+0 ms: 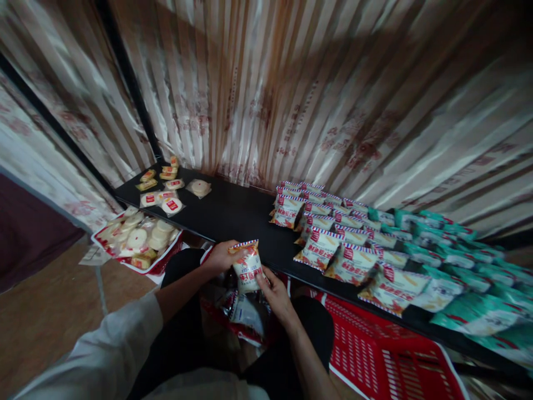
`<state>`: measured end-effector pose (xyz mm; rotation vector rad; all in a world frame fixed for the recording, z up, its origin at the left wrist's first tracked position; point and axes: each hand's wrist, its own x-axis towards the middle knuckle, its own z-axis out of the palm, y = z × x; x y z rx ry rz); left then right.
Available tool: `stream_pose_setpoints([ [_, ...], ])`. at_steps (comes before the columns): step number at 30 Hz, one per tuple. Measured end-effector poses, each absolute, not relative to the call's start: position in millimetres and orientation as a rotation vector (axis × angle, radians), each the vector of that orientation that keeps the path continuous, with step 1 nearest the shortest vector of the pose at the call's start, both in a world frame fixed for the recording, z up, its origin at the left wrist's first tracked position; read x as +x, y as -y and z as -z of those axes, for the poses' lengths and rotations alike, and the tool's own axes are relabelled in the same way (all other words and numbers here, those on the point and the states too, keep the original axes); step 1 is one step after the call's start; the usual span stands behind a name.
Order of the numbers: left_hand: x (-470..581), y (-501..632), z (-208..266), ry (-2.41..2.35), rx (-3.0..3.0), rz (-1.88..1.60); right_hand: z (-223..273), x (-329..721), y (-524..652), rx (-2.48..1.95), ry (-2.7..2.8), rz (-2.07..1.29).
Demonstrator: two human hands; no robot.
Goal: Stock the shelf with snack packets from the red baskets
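Observation:
Both of my hands grip one white snack bag [247,269] with red print and a striped top edge. My left hand [222,258] pinches its upper left corner, and my right hand [275,293] has hold of the lower right side. The bag is tilted, just in front of the black shelf's [237,214] near edge. Below it, between my knees, a red basket [245,336] contains more bags, partly hidden by my hands. Matching white snack bags [320,248] stand in rows on the shelf to the right.
Green bags [470,311] fill the shelf's right end. Small yellow packs [148,175] and round wrapped cakes [200,188] lie at its left end. A basket of wrapped cakes [139,240] sits on the left; a red basket [375,347] is at the lower right. A curtain [258,100] hangs behind.

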<state>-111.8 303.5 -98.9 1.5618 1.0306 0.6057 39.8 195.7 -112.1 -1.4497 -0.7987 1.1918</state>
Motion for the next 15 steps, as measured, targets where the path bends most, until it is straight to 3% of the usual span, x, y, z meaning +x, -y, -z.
stream_pose_setpoints([
  [5,-99,-313,87,-1.014,1.507,-0.530,115,49,-200,-1.392,0.687,-1.213],
  [12,-87,-310,96,-0.954,1.090,-0.567,124,74,-219,-1.500,0.476,-0.966],
  [15,-85,-301,105,-0.938,1.165,-0.600,122,84,-229,-1.498,0.433,-0.888],
])
